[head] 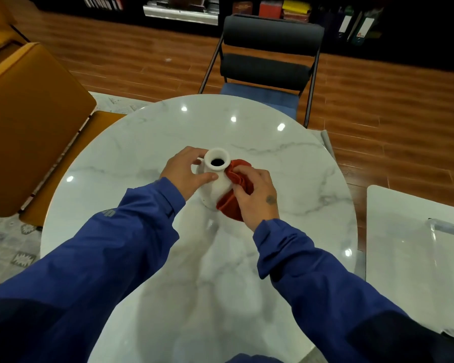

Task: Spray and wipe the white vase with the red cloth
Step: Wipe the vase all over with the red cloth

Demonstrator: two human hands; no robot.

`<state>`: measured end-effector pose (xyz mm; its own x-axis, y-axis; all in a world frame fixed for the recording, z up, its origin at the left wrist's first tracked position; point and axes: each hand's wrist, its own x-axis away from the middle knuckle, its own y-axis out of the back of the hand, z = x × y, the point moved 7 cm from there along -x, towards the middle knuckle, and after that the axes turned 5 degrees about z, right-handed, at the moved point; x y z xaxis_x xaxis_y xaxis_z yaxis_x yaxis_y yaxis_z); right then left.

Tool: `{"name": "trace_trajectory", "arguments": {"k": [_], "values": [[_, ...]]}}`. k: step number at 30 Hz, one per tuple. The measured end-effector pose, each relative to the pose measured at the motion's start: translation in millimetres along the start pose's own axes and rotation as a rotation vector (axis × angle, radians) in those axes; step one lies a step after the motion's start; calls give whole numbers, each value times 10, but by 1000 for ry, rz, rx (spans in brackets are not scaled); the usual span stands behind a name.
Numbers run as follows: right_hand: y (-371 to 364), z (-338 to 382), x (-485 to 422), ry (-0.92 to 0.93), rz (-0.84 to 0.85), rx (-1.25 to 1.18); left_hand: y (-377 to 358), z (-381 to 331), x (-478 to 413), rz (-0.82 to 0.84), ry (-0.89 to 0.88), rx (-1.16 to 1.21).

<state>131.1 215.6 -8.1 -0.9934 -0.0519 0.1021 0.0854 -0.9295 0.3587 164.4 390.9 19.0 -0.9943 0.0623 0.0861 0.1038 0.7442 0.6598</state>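
Observation:
The white vase (216, 176) stands upright in the middle of the round marble table (286, 163), its dark mouth facing up. My left hand (185, 172) grips the vase's neck from the left, thumb across the front. My right hand (254, 196) holds the bunched red cloth (236, 184) and presses it against the vase's right side, from the neck down to the base. No spray bottle is in view.
A black chair with a blue seat (269, 66) stands at the table's far side. An orange chair (29, 127) is at the left. A second white table (414, 258) with a clear plastic container (448, 229) sits at the right. Shelves line the far wall.

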Motion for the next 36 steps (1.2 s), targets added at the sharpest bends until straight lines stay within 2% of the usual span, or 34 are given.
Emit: {"name": "trace_trajectory", "arguments": {"k": [5, 9, 12, 16, 19, 22, 25, 29, 33, 36], "values": [[-166, -85, 264, 130, 121, 146, 11, 12, 7, 5, 8, 20], [-78, -342, 188, -64, 16, 16, 20, -3, 5, 17, 6, 11], [20, -280, 46, -56, -21, -45, 30, -3, 4, 16, 11, 9], [49, -91, -117, 0, 15, -75, 21, -8, -4, 16, 8, 10], [-6, -308, -175, -143, 33, -113, 24, -6, -14, 20, 13, 21], [-150, -607, -127, -308, 115, 37, 20, -2, -23, 24, 15, 11], [-231, -763, 30, -376, 174, 105, 20, -1, -20, 25, 14, 17], [-202, -785, 93, -352, 173, 190, 13, 4, -27, 27, 9, 8], [-135, -663, -180, -303, 197, 435, 29, 2, -26, 31, 16, 8], [-88, -625, -357, -306, 279, 592, 26, -6, -19, 33, 22, 21]]}}
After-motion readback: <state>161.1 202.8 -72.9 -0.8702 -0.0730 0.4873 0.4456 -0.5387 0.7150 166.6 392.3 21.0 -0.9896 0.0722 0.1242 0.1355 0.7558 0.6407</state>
